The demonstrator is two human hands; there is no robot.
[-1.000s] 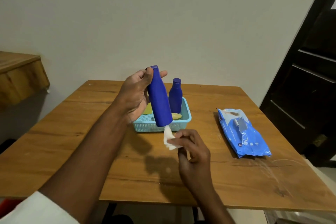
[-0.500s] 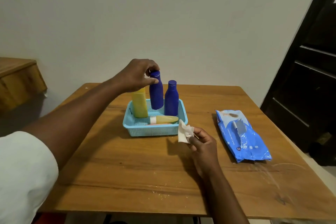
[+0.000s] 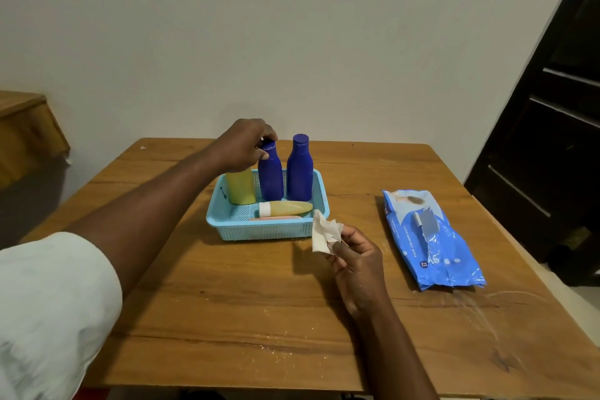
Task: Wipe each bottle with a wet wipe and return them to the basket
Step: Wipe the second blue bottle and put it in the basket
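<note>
- Left hand (image 3: 244, 147): my fingers pinch the cap of the blue bottle (image 3: 270, 174), upright in the basket (image 3: 263, 230) at the table's far edge.
- Right hand (image 3: 356, 261): fingers clasp the wet wipe (image 3: 323, 232).
- Advice: release straight upward, avoiding toppling neighbours.

Two blue bottles (image 3: 270, 177) (image 3: 299, 172) stand in one basket (image 3: 259, 230). With them are two yellow bottles (image 3: 241, 187) (image 3: 285, 208), one upright and one lying. One wet wipe (image 3: 323, 232) and one wipes pack (image 3: 428, 237) complete the count
</note>
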